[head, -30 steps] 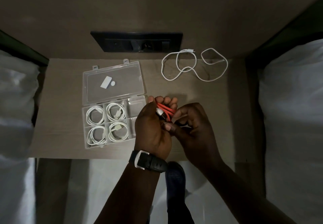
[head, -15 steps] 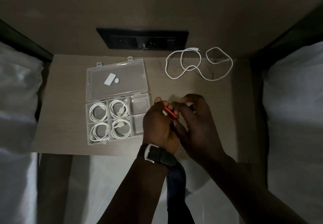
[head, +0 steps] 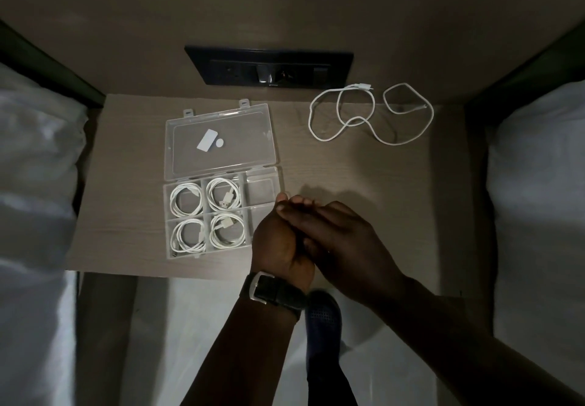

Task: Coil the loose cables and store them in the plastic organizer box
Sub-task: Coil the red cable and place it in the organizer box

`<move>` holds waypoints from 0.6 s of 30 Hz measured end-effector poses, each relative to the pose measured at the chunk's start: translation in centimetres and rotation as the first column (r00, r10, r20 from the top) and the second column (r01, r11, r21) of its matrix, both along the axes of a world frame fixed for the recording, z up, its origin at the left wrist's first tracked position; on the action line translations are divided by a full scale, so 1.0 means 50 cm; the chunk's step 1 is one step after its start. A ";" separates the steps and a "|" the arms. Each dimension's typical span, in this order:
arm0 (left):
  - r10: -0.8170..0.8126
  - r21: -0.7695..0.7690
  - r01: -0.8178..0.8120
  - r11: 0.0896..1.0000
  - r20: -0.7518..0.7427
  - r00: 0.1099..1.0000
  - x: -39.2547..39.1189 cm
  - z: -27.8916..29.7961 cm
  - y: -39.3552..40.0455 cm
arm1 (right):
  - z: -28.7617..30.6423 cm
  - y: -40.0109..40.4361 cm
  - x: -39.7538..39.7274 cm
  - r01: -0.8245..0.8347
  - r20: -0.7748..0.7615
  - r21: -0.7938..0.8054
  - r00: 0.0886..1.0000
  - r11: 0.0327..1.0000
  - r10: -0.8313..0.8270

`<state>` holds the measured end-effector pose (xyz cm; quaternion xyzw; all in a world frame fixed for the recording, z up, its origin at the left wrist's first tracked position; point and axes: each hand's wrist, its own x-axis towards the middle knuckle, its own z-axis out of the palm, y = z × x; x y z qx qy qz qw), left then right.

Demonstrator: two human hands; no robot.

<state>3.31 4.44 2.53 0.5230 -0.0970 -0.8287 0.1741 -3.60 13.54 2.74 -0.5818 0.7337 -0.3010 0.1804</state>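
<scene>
We are looking at the organizer box (head: 221,212) lying open on the bench (head: 126,152) with four white coils filling its left and middle cells, its two right-hand cells empty, and one loose white cable (head: 364,117) sprawling at one o'clock. At the box's four o'clock, our left hand (head: 278,241) and right hand (head: 342,241) are pressing together, fingers clenched, contents hidden. If they are holding a coil, we are risking it springing open.

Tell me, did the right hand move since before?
Yes. The right hand slid left toward the organizer box and now lies over the left hand, hiding the red cable seen earlier.
</scene>
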 end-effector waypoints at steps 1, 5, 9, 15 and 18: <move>0.006 0.016 -0.006 1.000 0.004 1.000 0.005 -0.002 0.000 | -0.004 -0.003 -0.004 -0.044 -0.021 0.006 0.999 0.999 0.044; 0.034 0.052 -0.040 0.998 0.112 0.993 0.028 -0.020 -0.015 | -0.015 -0.030 -0.001 -0.115 -0.049 -0.016 0.992 0.993 0.114; 0.055 0.086 -0.069 0.994 0.158 0.986 0.045 -0.038 -0.039 | -0.030 -0.057 0.010 -0.190 -0.032 0.093 0.981 0.977 0.194; 0.012 -0.007 -0.011 1.000 0.135 0.991 0.045 -0.027 -0.091 | -0.041 -0.129 0.015 -0.134 -0.102 0.054 0.985 0.990 0.139; 0.042 -0.121 -0.019 0.992 0.194 0.980 0.054 -0.030 -0.119 | -0.045 -0.165 0.014 0.027 0.005 -0.027 1.000 0.999 -0.027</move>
